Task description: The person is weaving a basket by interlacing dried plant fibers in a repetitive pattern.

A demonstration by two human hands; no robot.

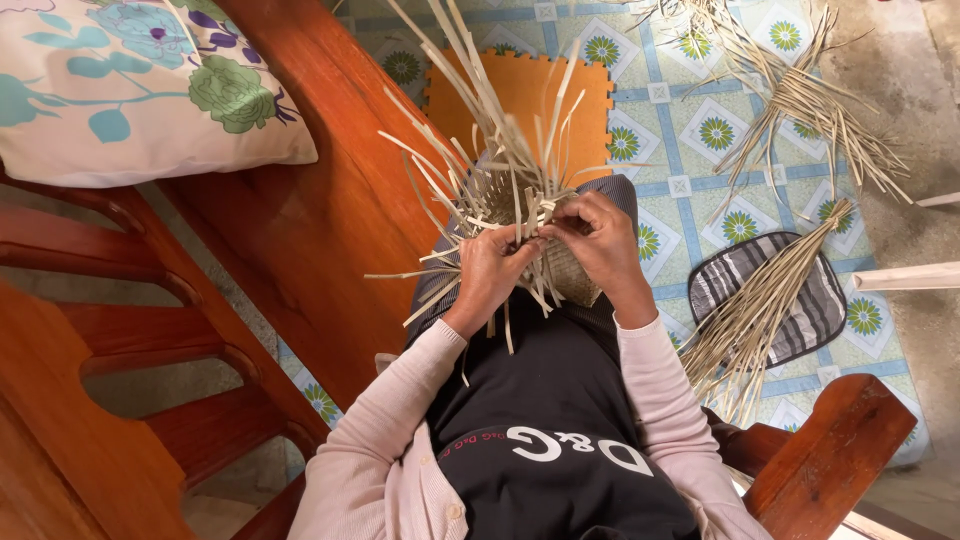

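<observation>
I am weaving: my left hand [490, 268] and right hand [598, 240] pinch strips of the half-made basket [520, 215] on my lap; the next crossing needs tight pulling.

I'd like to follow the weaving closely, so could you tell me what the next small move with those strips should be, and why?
Probably fold the pinched strip across its neighbours. Both the left hand and right hand grip pale strips at the edge of the woven piece, where many loose ends stand unwoven.

Floor covering: a patterned mat [690, 120] with blue lines and green flower squares.
On it: an orange foam tile [520, 95], a striped grey cushion [800, 300], two bundles of dry straw strips [800, 100].
</observation>
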